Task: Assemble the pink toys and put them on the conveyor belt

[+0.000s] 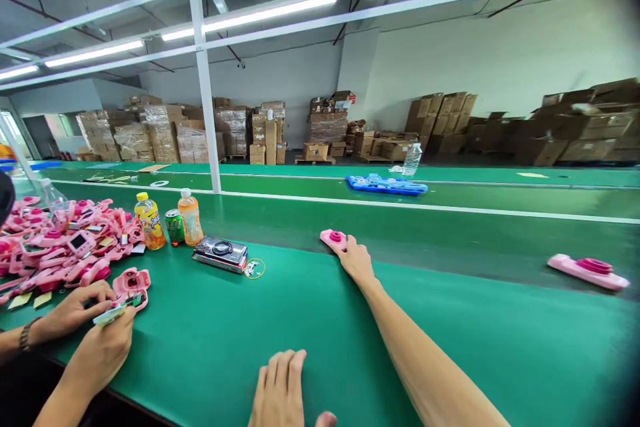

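My right hand (358,261) reaches forward over the green bench, its fingers closed on the near end of a pink toy camera (330,237) with a darker pink lens ring. The camera lies where the bench top meets the belt, and my fingertips hide part of it. Palm down at the near edge, my left hand (280,390) has its fingers stretched out and holds nothing. Farther right, a second pink toy camera (589,272) rests on the belt, apart from both hands.
On the left, a co-worker's hands (103,340) work on an opened pink case (133,283) beside a heap of pink parts (65,247). Two drink bottles (190,217), a green can (175,227) and a dark box (220,253) stand nearby. A blue tray (387,189) lies beyond.
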A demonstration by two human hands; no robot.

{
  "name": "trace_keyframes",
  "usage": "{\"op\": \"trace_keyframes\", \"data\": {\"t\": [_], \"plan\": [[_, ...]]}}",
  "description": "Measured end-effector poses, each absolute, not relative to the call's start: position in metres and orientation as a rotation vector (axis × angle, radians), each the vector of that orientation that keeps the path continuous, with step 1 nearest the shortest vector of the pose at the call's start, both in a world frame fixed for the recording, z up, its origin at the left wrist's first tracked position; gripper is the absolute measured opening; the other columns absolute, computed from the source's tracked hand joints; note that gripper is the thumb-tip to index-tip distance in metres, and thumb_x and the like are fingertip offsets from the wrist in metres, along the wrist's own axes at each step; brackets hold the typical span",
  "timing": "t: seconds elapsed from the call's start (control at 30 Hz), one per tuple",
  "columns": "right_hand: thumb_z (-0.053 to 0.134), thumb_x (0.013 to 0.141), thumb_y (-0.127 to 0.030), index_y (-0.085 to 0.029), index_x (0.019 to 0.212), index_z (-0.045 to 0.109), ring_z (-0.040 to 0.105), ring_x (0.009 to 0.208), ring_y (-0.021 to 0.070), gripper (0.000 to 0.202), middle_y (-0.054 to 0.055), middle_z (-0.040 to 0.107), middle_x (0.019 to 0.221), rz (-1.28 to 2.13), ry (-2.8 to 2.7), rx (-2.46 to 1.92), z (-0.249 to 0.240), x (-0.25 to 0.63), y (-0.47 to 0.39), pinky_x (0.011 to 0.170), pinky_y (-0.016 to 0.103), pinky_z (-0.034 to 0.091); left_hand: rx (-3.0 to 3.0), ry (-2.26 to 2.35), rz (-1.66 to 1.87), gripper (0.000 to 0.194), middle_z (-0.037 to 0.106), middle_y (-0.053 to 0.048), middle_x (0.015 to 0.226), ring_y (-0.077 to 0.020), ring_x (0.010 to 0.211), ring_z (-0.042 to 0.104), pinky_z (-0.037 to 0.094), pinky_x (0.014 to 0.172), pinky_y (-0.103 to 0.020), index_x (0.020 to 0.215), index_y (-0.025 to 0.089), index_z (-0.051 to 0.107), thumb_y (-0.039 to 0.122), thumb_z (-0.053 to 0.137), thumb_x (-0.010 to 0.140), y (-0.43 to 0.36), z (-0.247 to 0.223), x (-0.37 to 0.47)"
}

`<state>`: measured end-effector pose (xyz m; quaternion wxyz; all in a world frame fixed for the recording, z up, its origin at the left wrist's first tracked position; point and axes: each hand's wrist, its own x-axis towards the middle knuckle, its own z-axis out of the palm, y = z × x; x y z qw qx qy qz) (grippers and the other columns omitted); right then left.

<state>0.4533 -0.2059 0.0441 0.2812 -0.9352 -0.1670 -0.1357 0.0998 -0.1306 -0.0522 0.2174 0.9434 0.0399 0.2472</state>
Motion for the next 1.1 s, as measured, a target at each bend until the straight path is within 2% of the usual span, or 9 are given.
{"op": "trace_keyframes", "data": {"t": [0.07, 0.2, 0.27, 0.37, 0.5, 0.57, 0.67, 0.77, 1.1], "plan": [[0.053, 0.091, -0.046, -0.003, 0.130, 0.052, 0.065, 0.103, 0.0389, 0.057, 0.030, 0.067, 0.107, -0.386, -0.462, -2.521, 0.035, 0.460, -0.208, 0.086, 0.048, 0.049, 2.659, 0.203, 0.789, 0.067, 0.065, -0.012, 0.137, -0.0366, 0.121, 0.062, 0.051, 0.097, -0.047, 0.143, 0.025, 0.054, 0.054, 0.068, 0.084, -0.136, -0.056, 0.102], [0.051, 0.092, -0.046, 0.003, 0.145, 0.032, 0.045, 0.132, 0.0434, 0.075, 0.036, 0.051, 0.137, -0.570, -0.572, -2.441, 0.033, 0.463, -0.209, 0.100, 0.054, 0.044, 2.682, 0.290, 1.025, 0.058, 0.071, -0.009, 0.124, -0.0345, 0.107, 0.066, 0.052, 0.087, -0.044, 0.122, 0.027, 0.067, 0.061, 0.073, 0.075, -0.145, -0.055, 0.108], [0.044, 0.095, -0.039, 0.001, 0.146, 0.034, 0.039, 0.138, 0.0400, 0.065, 0.032, 0.049, 0.143, -0.696, -0.779, -2.324, 0.034, 0.460, -0.204, 0.107, 0.055, 0.039, 2.718, 0.263, 1.078, 0.049, 0.072, -0.008, 0.120, -0.0314, 0.103, 0.067, 0.052, 0.083, -0.041, 0.116, 0.027, 0.068, 0.058, 0.070, 0.078, -0.143, -0.056, 0.111], [0.038, 0.097, -0.030, -0.010, 0.135, 0.051, 0.054, 0.126, 0.0328, 0.045, 0.022, 0.064, 0.128, -0.654, -1.170, -2.198, 0.029, 0.451, -0.189, 0.109, 0.050, 0.041, 2.756, 0.273, 1.067, 0.037, 0.072, -0.007, 0.119, -0.0292, 0.103, 0.066, 0.052, 0.083, -0.039, 0.113, 0.027, 0.067, 0.050, 0.065, 0.083, -0.141, -0.055, 0.112], [0.049, 0.093, -0.032, -0.018, 0.112, 0.067, 0.065, 0.107, 0.0277, 0.030, 0.013, 0.073, 0.109, -0.439, -1.372, -2.245, 0.016, 0.438, -0.167, 0.100, 0.040, 0.048, 2.698, 0.343, 0.969, 0.030, 0.070, -0.006, 0.123, -0.0285, 0.106, 0.065, 0.051, 0.086, -0.040, 0.113, 0.027, 0.065, 0.041, 0.061, 0.087, -0.145, -0.042, 0.107], [0.048, 0.094, -0.032, -0.017, 0.106, 0.069, 0.065, 0.105, 0.0290, 0.029, 0.014, 0.073, 0.108, -0.401, -1.364, -2.306, 0.013, 0.435, -0.165, 0.097, 0.041, 0.049, 2.649, 0.357, 0.989, 0.026, 0.071, -0.005, 0.121, -0.0269, 0.104, 0.065, 0.051, 0.086, -0.038, 0.110, 0.026, 0.065, 0.039, 0.062, 0.087, -0.149, -0.034, 0.104], [0.045, 0.095, -0.034, -0.012, 0.111, 0.069, 0.064, 0.109, 0.0330, 0.035, 0.019, 0.071, 0.114, -0.423, -1.268, -2.417, 0.015, 0.432, -0.171, 0.096, 0.045, 0.048, 2.630, 0.385, 1.015, 0.023, 0.072, -0.005, 0.114, -0.0254, 0.098, 0.066, 0.052, 0.083, -0.037, 0.102, 0.024, 0.066, 0.040, 0.067, 0.085, -0.153, -0.026, 0.104], [0.045, 0.096, -0.036, -0.011, 0.109, 0.070, 0.065, 0.107, 0.0332, 0.037, 0.022, 0.069, 0.111, -0.453, -1.203, -2.497, 0.017, 0.433, -0.179, 0.095, 0.044, 0.048, 2.653, 0.390, 0.971, 0.023, 0.072, -0.006, 0.112, -0.0251, 0.096, 0.066, 0.051, 0.082, -0.036, 0.097, 0.023, 0.067, 0.040, 0.071, 0.083, -0.154, -0.022, 0.104], [0.043, 0.095, -0.038, -0.007, 0.102, 0.071, 0.065, 0.102, 0.0350, 0.042, 0.022, 0.069, 0.099, -0.417, -1.221, -2.524, 0.019, 0.443, -0.177, 0.095, 0.045, 0.049, 2.637, 0.433, 0.933, 0.028, 0.070, -0.004, 0.117, -0.0224, 0.099, 0.065, 0.050, 0.086, -0.034, 0.098, 0.023, 0.067, 0.047, 0.074, 0.084, -0.155, -0.021, 0.102]]}}
